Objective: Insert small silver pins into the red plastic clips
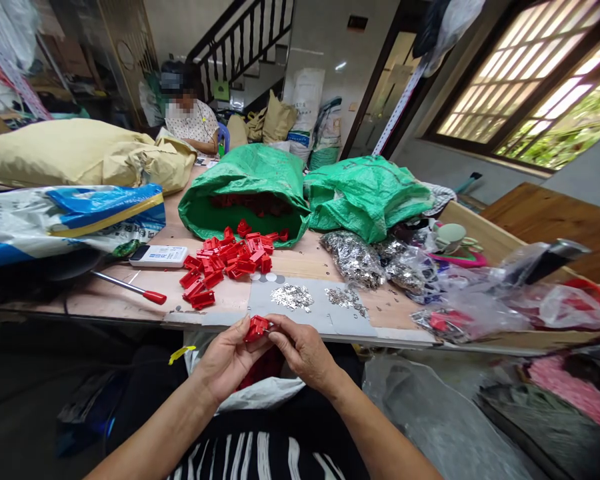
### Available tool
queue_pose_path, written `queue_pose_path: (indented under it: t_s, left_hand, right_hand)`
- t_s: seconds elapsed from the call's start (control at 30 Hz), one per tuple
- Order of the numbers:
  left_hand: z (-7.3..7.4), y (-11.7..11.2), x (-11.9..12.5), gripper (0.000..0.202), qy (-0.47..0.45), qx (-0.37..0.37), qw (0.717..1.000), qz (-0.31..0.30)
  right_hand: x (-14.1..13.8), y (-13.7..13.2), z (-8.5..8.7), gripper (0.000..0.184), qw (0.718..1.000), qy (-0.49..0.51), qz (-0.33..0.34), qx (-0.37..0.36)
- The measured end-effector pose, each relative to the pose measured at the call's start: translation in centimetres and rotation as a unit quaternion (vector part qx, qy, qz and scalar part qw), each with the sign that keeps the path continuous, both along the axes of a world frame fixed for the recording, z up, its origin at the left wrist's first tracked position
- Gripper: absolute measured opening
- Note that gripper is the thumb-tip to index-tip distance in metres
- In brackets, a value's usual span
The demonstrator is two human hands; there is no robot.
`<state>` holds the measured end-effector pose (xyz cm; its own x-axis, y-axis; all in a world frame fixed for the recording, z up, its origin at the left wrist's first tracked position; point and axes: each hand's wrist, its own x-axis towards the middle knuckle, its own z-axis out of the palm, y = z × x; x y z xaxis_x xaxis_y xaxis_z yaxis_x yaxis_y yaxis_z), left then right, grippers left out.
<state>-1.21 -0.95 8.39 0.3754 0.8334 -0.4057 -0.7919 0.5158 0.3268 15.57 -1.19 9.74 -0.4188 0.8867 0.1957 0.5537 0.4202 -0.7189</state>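
Between the fingertips of our left hand (225, 359) we grip a small red part (257, 328) — glossy, bright, angular and apparently plastic, its finer shape partly covered by our fingers. The thumb and forefinger of our right hand (307, 350) close in at its right side; whether they pinch the part itself or some smaller piece, we cannot tell. We hold it at the near edge of the table (300, 260), above a white bag (260, 395) at our lap. Just beyond lies a grey sheet (325, 321) bearing two piles of small metal pieces (293, 298), the left one shinier. To their left, similar red parts (225, 260) are heaped at the mouth of a green sack (260, 167) — more red shows inside. Farther off, a person (193, 123) sits.
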Motion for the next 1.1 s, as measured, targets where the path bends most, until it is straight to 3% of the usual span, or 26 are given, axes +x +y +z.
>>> queue_pose_path:
  t_s: [0.7, 0.9, 1.1]
  left_hand:
    - [-0.7, 0.0, 0.2, 0.031, -0.012, -0.054, 0.998, 0.020]
    - [-0.9, 0.0, 0.5, 0.028, -0.005, -0.055, 0.998, 0.038]
    - [-1.5, -0.2, 0.1, 0.018, 0.023, -0.037, 0.999, 0.032]
  right_hand:
    - [-0.2, 0.4, -0.4, 0.030, 0.998, -0.045, 0.013, 0.033]
    - [-0.4, 1.0, -1.4, 0.026, 0.998, 0.015, -0.009, 0.066]
    - [-0.6, 1.7, -2.0, 0.027, 0.998, 0.057, -0.009, 0.025]
